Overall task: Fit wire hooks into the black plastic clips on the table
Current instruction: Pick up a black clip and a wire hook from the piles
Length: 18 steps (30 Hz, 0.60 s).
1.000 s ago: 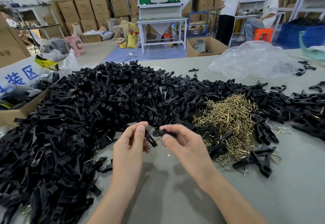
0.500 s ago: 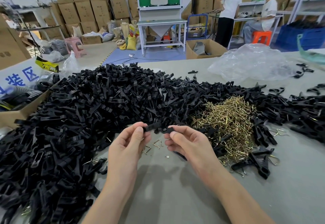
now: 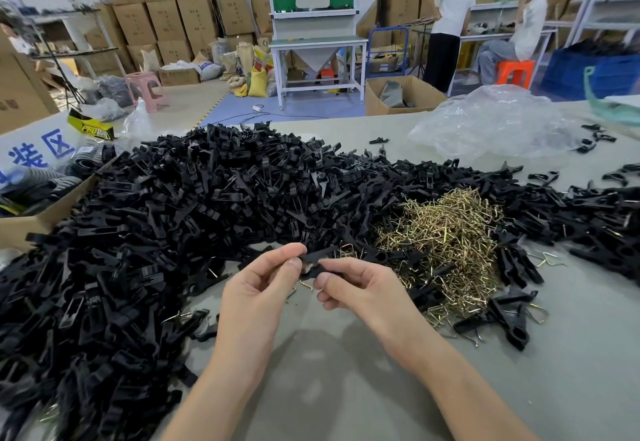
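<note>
A huge heap of black plastic clips point(image 3: 194, 218) covers the left and middle of the grey table point(image 3: 346, 388). A mound of brass wire hooks point(image 3: 446, 232) lies to the right of centre. My left hand point(image 3: 256, 295) and my right hand point(image 3: 360, 288) meet just above the table in front of the heap. Both pinch the same black clip point(image 3: 317, 262) between thumb and fingertips, left hand on its left end, right hand on its right end. Whether a hook sits in it is hidden by my fingers.
A few finished clips with hooks point(image 3: 509, 319) lie right of my hands. A crumpled clear plastic bag point(image 3: 491, 125) sits at the back right. A cardboard box point(image 3: 38, 218) stands at the left edge. Two people point(image 3: 450, 21) are at benches far behind.
My hands have risen a little and drawn closer together. The clip, earlier split between the hands in two pieces, is now held as one piece between both.
</note>
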Motion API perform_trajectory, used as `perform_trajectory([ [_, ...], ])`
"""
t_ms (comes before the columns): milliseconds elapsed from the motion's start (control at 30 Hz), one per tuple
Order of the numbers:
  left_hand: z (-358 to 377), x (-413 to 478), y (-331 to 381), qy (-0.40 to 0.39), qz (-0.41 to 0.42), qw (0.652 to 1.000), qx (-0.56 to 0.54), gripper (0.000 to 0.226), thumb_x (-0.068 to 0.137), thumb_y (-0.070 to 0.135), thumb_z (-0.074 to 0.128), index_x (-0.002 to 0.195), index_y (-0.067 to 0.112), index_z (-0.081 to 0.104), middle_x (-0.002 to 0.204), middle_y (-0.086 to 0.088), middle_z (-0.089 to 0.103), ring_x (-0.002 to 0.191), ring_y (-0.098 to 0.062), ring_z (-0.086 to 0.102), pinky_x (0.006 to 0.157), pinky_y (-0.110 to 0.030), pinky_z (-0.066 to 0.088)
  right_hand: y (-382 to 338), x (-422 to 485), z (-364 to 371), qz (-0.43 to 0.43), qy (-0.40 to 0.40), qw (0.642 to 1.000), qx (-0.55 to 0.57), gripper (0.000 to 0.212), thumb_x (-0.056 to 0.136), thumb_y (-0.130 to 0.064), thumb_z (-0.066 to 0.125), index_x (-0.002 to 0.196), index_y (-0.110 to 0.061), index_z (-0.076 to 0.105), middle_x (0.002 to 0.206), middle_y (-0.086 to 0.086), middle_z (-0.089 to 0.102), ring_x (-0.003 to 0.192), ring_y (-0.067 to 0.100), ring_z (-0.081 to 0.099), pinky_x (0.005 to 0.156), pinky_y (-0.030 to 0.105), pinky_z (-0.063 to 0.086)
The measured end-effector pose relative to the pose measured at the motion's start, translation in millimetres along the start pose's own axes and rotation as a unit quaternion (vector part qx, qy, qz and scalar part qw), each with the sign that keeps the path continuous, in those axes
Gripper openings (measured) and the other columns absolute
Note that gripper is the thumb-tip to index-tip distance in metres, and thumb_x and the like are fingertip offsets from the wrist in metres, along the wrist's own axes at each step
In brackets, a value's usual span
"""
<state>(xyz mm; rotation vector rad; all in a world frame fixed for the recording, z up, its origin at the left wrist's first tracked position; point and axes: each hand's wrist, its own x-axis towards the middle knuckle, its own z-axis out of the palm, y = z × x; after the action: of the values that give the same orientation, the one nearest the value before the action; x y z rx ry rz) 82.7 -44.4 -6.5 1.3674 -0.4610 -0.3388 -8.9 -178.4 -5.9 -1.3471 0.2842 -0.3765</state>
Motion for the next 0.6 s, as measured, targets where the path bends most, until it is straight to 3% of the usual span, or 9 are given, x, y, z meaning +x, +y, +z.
perform_trajectory([
  [267, 0.3, -0.4, -2.5, -0.004, 0.008, 1.0, 0.027, 0.018, 0.09, 0.022, 0.071, 0.103, 0.031, 0.078, 0.101, 0.0, 0.077, 0.102, -0.02, 0.069, 0.102, -0.041, 0.05, -0.1, -0.7, -0.4, -0.003, 0.008, 1.0, 0.001, 0.017, 0.089, -0.014, 0.075, 0.105, -0.018, 0.074, 0.09, 0.009, 0.077, 0.079, 0.013, 0.071, 0.075, 0.02, 0.055],
  [433, 2.2, -3.6, 0.9, -0.018, 0.034, 0.998, 0.056, 0.02, 0.093, 0.017, 0.067, 0.1, 0.032, 0.077, 0.093, -0.011, 0.074, 0.094, -0.033, 0.067, 0.087, -0.032, 0.055, 1.6, 1.0, -1.9, -0.007, 0.006, 1.0, 0.027, 0.015, 0.086, -0.022, 0.079, 0.101, -0.026, 0.08, 0.089, 0.009, 0.077, 0.08, 0.014, 0.07, 0.076, 0.021, 0.054],
  [533, 3.9, -6.6, 3.0, -0.024, 0.07, 0.992, 0.104, 0.026, 0.094, 0.013, 0.065, 0.097, 0.036, 0.074, 0.082, -0.006, 0.071, 0.076, -0.02, 0.064, 0.072, -0.017, 0.052, 2.7, 2.2, -2.4, -0.008, -0.001, 0.999, 0.047, 0.025, 0.078, -0.033, 0.084, 0.102, -0.025, 0.08, 0.089, 0.009, 0.077, 0.08, 0.015, 0.07, 0.076, 0.02, 0.054],
  [600, 5.5, -9.0, 3.8, -0.03, 0.094, 0.985, 0.138, 0.028, 0.094, 0.013, 0.065, 0.099, 0.039, 0.072, 0.082, 0.004, 0.071, 0.074, -0.006, 0.064, 0.069, -0.011, 0.047, 3.3, 3.5, -2.9, -0.01, -0.002, 0.998, 0.063, 0.03, 0.074, -0.036, 0.084, 0.1, -0.022, 0.08, 0.087, 0.009, 0.076, 0.079, 0.016, 0.069, 0.075, 0.02, 0.054],
])
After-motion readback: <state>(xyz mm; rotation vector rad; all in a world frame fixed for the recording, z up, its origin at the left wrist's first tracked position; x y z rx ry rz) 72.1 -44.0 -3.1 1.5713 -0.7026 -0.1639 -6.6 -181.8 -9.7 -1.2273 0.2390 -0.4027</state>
